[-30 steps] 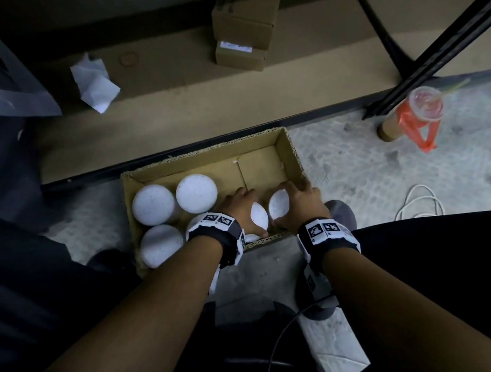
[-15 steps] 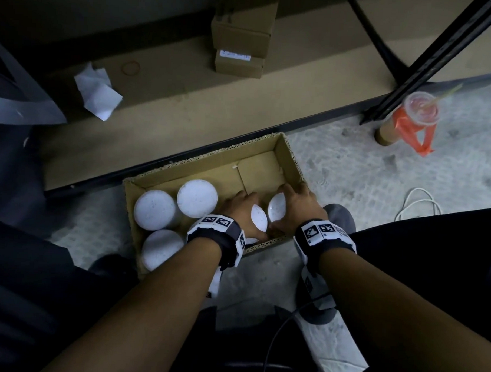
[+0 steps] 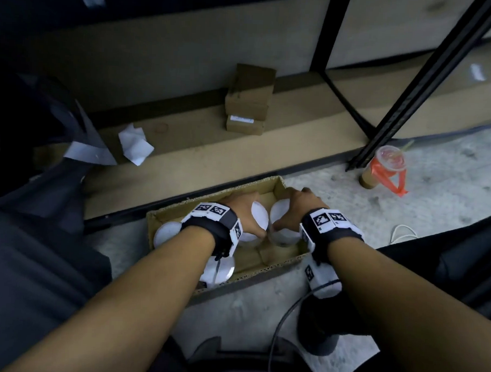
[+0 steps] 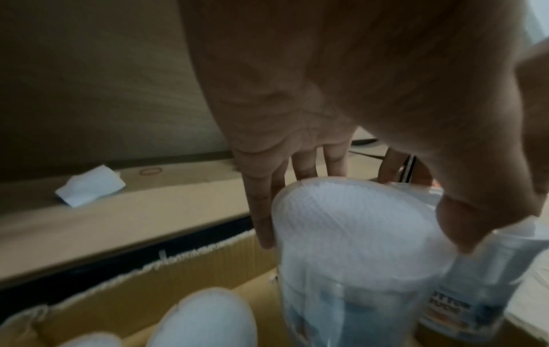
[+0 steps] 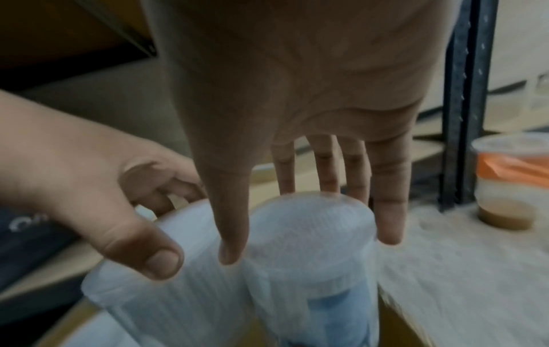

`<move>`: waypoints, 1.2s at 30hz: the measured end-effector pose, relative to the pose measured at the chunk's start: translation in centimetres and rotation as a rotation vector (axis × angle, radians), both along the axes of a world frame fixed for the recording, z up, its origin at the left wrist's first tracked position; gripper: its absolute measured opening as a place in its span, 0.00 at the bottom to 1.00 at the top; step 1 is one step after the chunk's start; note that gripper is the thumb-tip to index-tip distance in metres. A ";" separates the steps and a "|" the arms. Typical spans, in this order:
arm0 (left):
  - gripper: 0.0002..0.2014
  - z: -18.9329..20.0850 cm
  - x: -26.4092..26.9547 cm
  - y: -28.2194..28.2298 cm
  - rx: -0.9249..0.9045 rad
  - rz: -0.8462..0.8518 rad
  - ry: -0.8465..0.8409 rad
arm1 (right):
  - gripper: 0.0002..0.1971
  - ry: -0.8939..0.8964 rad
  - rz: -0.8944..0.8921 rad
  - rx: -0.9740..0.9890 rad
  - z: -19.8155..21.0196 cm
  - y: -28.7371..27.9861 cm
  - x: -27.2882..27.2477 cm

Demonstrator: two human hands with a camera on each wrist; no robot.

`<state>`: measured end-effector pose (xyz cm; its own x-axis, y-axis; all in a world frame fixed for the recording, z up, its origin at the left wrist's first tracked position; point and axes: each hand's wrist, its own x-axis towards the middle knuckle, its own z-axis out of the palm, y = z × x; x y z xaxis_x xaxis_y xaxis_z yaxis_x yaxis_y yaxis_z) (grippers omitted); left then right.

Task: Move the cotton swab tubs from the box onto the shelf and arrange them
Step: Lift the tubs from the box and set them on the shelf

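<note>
An open cardboard box [image 3: 251,281] sits on the floor in front of the low wooden shelf [image 3: 211,162]. My left hand [image 3: 251,214] grips one white-lidded cotton swab tub [image 3: 259,218] by its lid, fingers on the far side and thumb on the near side [image 4: 368,234]. Right beside it, my right hand [image 3: 285,213] grips a second tub [image 3: 283,235] the same way [image 5: 309,244]. Both tubs are held above the box floor, almost touching. More tubs [image 3: 166,233] stand in the box's left end, partly hidden by my left arm.
Two small stacked cardboard boxes [image 3: 248,101] and a crumpled white paper [image 3: 135,144] lie on the shelf. A black shelf upright [image 3: 411,94] stands at the right, with a drink cup [image 3: 385,169] on the floor by its foot. A white cable [image 3: 402,232] lies near my right knee.
Both hands have lifted their tubs up from the box floor, so bare cardboard shows beneath them. The head view has tilted up toward the shelf.
</note>
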<state>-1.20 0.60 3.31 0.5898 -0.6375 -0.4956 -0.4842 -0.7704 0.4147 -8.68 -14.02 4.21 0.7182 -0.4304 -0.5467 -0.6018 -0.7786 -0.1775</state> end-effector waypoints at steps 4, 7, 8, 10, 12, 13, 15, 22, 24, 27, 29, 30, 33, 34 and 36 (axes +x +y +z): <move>0.39 4.5 1.0 0.7 0.012 -0.014 -0.081 | 0.48 -0.073 0.037 -0.002 4.1 0.2 0.6; 0.41 7.6 1.6 0.8 0.017 -0.032 -0.111 | 0.43 -0.118 0.067 -0.020 6.8 0.1 0.7; 0.41 8.6 1.7 0.9 0.010 -0.037 -0.128 | 0.42 -0.150 0.059 -0.026 7.5 0.1 0.6; 0.41 10.4 1.9 1.0 -0.016 -0.042 -0.161 | 0.41 -0.203 0.051 -0.055 9.3 0.0 0.6; 0.41 11.9 2.0 1.1 -0.045 -0.044 -0.188 | 0.41 -0.223 0.065 -0.079 11.1 0.0 0.8; 0.40 12.6 2.0 1.2 -0.059 -0.052 -0.211 | 0.41 -0.227 0.077 -0.089 12.0 0.0 0.8; 0.39 14.0 2.1 1.1 -0.080 -0.075 -0.269 | 0.42 -0.242 0.089 -0.099 13.6 0.0 1.0; 0.40 19.4 2.6 1.2 -0.098 -0.092 -0.354 | 0.41 -0.294 0.130 -0.120 19.3 0.0 1.5; 0.42 21.0 2.8 1.3 -0.107 -0.081 -0.384 | 0.42 -0.318 0.139 -0.150 21.0 0.0 1.6; 0.42 24.1 2.8 1.4 -0.114 -0.108 -0.429 | 0.40 -0.344 0.187 -0.196 23.9 -0.1 1.6; 0.44 26.3 2.8 1.4 -0.118 -0.139 -0.472 | 0.36 -0.367 0.220 -0.209 26.1 -0.2 1.6; 0.45 27.4 2.8 1.5 -0.131 -0.146 -0.497 | 0.35 -0.378 0.231 -0.216 27.3 -0.2 1.5; 0.43 30.4 2.7 1.6 -0.178 -0.147 -0.561 | 0.34 -0.409 0.245 -0.236 30.5 0.0 1.3; 0.42 31.4 2.6 1.6 -0.186 -0.149 -0.580 | 0.33 -0.414 0.248 -0.242 31.6 0.1 1.3; 0.41 33.4 2.5 1.7 -0.196 -0.142 -0.618 | 0.32 -0.422 0.257 -0.271 33.5 0.1 1.2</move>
<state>1.30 2.29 36.73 0.6318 -0.7741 0.0398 -0.7693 -0.6199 0.1542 -7.44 -13.89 37.69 0.9508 -0.2983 -0.0839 -0.3074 -0.9420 -0.1349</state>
